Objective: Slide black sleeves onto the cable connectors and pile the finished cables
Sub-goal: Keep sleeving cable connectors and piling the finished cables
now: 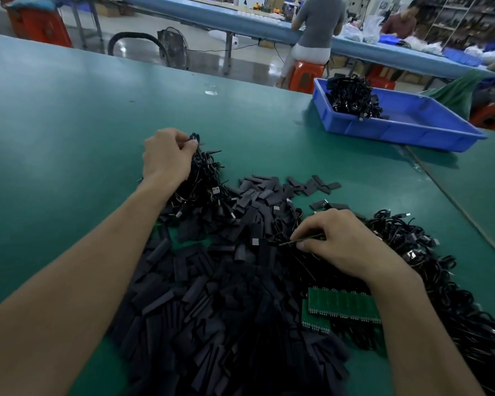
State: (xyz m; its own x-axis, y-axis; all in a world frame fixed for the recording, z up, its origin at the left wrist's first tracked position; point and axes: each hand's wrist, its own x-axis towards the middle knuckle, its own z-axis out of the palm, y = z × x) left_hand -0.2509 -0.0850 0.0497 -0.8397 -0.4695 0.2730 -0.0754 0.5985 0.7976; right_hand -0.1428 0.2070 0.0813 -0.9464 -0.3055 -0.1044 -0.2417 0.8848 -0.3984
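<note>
A big heap of flat black sleeves [217,304] covers the near middle of the green table [69,124]. My left hand [166,155] reaches out to a pile of black cables [203,181] beyond the sleeves and grips a cable at the pile's top. My right hand [340,241] pinches a thin black cable connector [286,243] between thumb and fingers, low over the sleeves. A second long tangle of black cables [440,275] runs along my right forearm.
A blue plastic tray [412,130] holding a bundle of black cables [352,95] stands at the far right. Green circuit boards [340,307] lie under my right wrist. Two people sit at a blue bench beyond the table, with orange stools and a floor fan.
</note>
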